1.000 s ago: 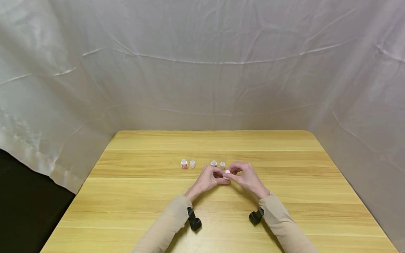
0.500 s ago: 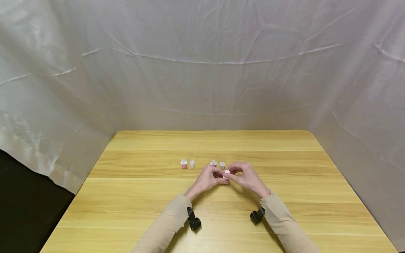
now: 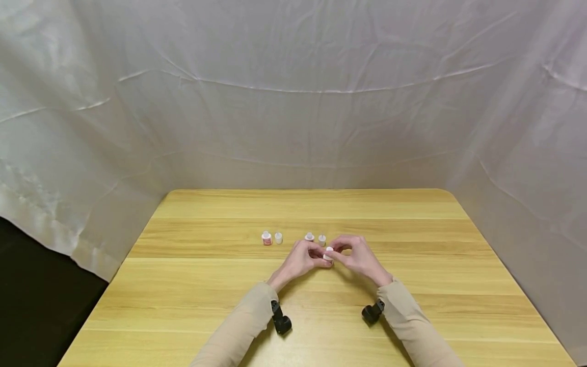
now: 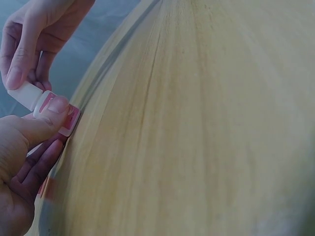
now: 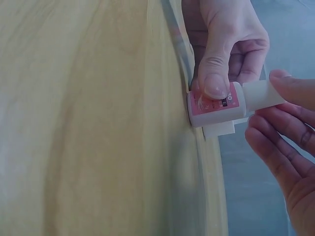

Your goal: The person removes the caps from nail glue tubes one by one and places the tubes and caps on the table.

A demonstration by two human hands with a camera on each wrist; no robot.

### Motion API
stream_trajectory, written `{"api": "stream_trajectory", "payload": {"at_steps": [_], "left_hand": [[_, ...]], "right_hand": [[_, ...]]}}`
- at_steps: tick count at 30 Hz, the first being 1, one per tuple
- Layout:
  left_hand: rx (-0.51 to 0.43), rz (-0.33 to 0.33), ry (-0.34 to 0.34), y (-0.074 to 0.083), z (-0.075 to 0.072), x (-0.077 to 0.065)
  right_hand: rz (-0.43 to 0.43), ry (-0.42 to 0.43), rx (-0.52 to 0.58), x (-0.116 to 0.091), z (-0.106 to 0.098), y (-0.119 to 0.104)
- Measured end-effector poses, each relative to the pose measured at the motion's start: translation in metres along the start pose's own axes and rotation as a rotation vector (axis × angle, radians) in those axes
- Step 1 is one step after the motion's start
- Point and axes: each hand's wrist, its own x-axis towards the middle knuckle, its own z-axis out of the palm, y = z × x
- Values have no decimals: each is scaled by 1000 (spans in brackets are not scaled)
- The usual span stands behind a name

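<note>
A small white bottle with a pink label (image 5: 211,105) is held between both hands, close over the table. My left hand (image 3: 300,261) grips its body, the thumb lying across the label in the right wrist view. Thumb and fingers of my right hand (image 3: 361,259) pinch the white cap (image 5: 260,94), which sits on the bottle's neck. Just beyond the left fingers stands a similar bottle (image 3: 309,237), its lower part hidden by that hand. Beside it, near the right fingertips, is a loose white cap (image 3: 322,240).
Farther left on the wooden table (image 3: 192,285) stand another small bottle (image 3: 267,238) with a red-and-white label and a loose white cap (image 3: 278,238). Pale cloth (image 3: 302,127) hangs behind the table and along its sides. Each wrist carries a small black camera.
</note>
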Motion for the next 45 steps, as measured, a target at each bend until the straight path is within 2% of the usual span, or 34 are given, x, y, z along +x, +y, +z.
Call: {"api": "stream_trajectory", "payload": {"at_steps": [10, 17, 26, 35, 42, 45], "left_hand": [[4, -1, 0, 2, 0, 0], [2, 7, 5, 0, 1, 0], [-2, 16, 5, 0, 0, -1], [0, 2, 9, 1, 0, -1], [9, -1, 5, 0, 0, -1], [3, 8, 6, 1, 0, -1]], "right_hand": [[16, -51, 74, 0, -2, 2], [60, -3, 59, -2, -1, 4], [26, 19, 73, -2, 0, 2], [30, -22, 114, -2, -8, -26], [52, 11, 83, -2, 0, -6], [63, 15, 71, -1, 0, -10]]}}
